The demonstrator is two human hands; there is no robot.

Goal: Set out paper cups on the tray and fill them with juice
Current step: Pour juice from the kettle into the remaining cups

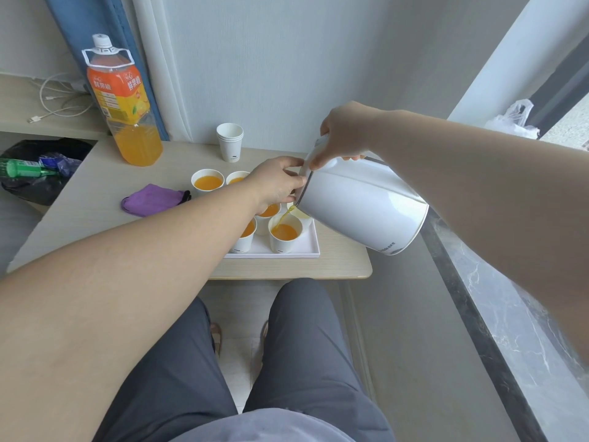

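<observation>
A white jug [360, 207] hangs tilted over the white tray [310, 248], and a thin stream of orange juice runs from its spout into the near right paper cup [284, 233]. My right hand [345, 135] grips the jug's handle from above. My left hand [280, 181] holds the jug's lid at the rim. Several paper cups stand on the tray holding juice, among them one at the far left [207, 182]; my left arm hides parts of them. A stack of spare cups [230, 141] stands behind the tray.
A large orange juice bottle [122, 100] stands at the table's back left. A purple cloth [154, 199] lies left of the tray. A black bin bag [38, 169] with rubbish sits beyond the left edge. A marble ledge [510, 314] runs along the right.
</observation>
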